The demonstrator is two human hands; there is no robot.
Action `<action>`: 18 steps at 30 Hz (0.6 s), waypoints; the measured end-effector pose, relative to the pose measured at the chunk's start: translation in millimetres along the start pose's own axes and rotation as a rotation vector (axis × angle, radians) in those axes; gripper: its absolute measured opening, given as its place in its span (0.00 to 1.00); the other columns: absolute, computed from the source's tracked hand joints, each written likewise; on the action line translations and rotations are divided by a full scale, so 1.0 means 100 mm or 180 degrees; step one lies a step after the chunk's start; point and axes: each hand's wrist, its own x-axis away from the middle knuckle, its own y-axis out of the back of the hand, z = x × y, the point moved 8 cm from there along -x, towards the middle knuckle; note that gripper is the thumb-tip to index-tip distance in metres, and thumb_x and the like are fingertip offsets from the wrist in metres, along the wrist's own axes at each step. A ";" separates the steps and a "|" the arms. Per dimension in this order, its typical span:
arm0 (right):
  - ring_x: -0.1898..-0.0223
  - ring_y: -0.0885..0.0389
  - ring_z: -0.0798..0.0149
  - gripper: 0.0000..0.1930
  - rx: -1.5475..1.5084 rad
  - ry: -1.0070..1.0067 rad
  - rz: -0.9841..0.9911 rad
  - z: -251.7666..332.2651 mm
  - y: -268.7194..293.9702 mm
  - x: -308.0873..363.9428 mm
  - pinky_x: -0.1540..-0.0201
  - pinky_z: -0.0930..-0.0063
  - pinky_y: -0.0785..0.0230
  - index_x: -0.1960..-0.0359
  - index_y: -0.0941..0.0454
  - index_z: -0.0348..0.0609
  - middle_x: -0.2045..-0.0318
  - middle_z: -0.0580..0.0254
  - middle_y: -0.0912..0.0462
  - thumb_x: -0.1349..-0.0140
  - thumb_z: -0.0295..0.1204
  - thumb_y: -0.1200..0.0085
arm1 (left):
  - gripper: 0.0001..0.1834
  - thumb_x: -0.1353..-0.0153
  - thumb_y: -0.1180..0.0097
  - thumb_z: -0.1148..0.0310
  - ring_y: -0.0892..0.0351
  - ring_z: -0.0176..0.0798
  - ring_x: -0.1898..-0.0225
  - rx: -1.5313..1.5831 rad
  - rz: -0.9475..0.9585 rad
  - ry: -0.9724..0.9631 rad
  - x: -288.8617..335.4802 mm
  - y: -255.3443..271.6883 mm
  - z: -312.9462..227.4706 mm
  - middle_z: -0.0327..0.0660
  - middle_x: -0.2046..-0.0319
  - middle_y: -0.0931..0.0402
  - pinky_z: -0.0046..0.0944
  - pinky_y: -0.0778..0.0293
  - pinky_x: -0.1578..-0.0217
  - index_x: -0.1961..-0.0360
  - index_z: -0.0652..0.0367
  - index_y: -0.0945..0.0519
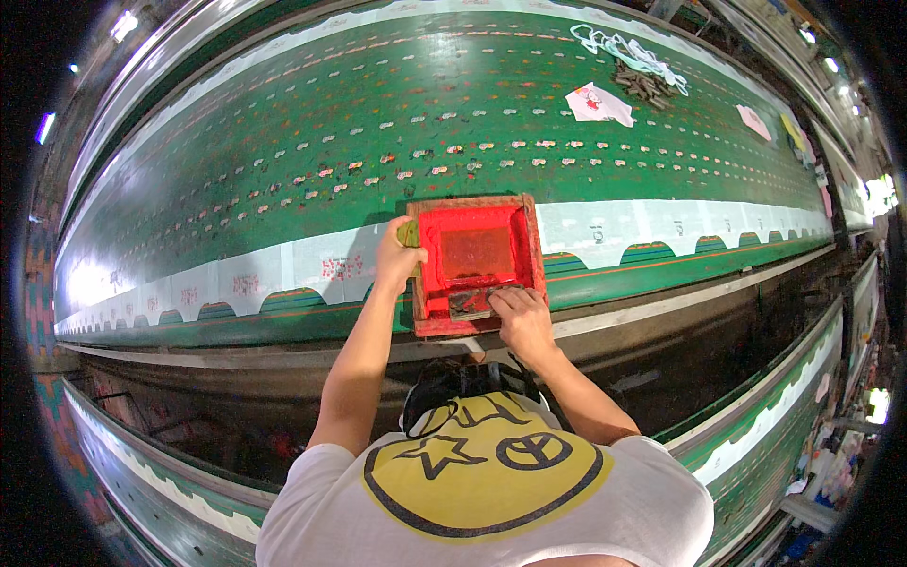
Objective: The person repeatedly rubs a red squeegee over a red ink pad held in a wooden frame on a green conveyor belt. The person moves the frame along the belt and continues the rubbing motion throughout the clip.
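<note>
A wooden screen-printing frame, stained red inside, lies over a strip of white cut pieces near the front edge of the green table. My left hand is closed round the frame's left side, by a yellowish-green patch on the corner. Closed at the near right inside the frame, my right hand grips a dark, ink-smeared squeegee. Wet red ink surrounds the mesh window. To the frame's left, pieces carry red prints; those to the right show small dark prints. The cloth beneath the frame is hidden.
The long green table bears rows of small pale marks. At its far right lie a heap of pale blue cords, dark brown sticks and a pink printed piece. Another green table stands behind me, across a dark aisle.
</note>
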 end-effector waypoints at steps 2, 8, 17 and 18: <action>0.49 0.16 0.55 0.21 0.0090 0.0111 -0.0049 0.01 -0.03 -0.03 0.44 0.55 0.28 0.54 0.18 0.41 0.51 0.57 0.14 0.54 0.23 0.41 | 0.43 0.64 0.34 0.85 0.20 0.39 0.56 0.0079 0.0051 0.0037 0.01 -0.01 0.02 0.39 0.57 0.20 0.40 0.23 0.56 0.39 0.54 0.24; 0.50 0.16 0.55 0.16 0.0247 0.0165 -0.0394 -0.32 -0.24 -0.68 0.46 0.53 0.27 0.58 0.18 0.43 0.54 0.58 0.13 0.52 0.23 0.41 | 0.43 0.60 0.38 0.91 0.19 0.38 0.60 -0.0003 0.0045 -0.0163 0.00 -0.04 -0.05 0.39 0.58 0.21 0.40 0.21 0.62 0.37 0.55 0.27; 0.58 0.14 0.55 0.08 -0.0033 -0.0153 -0.0118 -0.65 -0.24 -1.35 0.53 0.58 0.25 0.67 0.16 0.46 0.64 0.58 0.13 0.50 0.24 0.39 | 0.43 0.63 0.33 0.84 0.20 0.40 0.55 -0.0035 0.0048 0.0006 0.05 -0.05 -0.14 0.39 0.57 0.20 0.42 0.23 0.56 0.38 0.54 0.25; 0.57 0.14 0.55 0.08 0.0059 -0.0186 -0.0052 -0.67 -0.25 -1.30 0.53 0.58 0.25 0.67 0.16 0.46 0.63 0.58 0.13 0.51 0.23 0.39 | 0.43 0.62 0.33 0.84 0.20 0.40 0.55 -0.0105 0.0045 -0.0051 0.04 -0.06 -0.16 0.39 0.57 0.20 0.41 0.23 0.56 0.38 0.54 0.25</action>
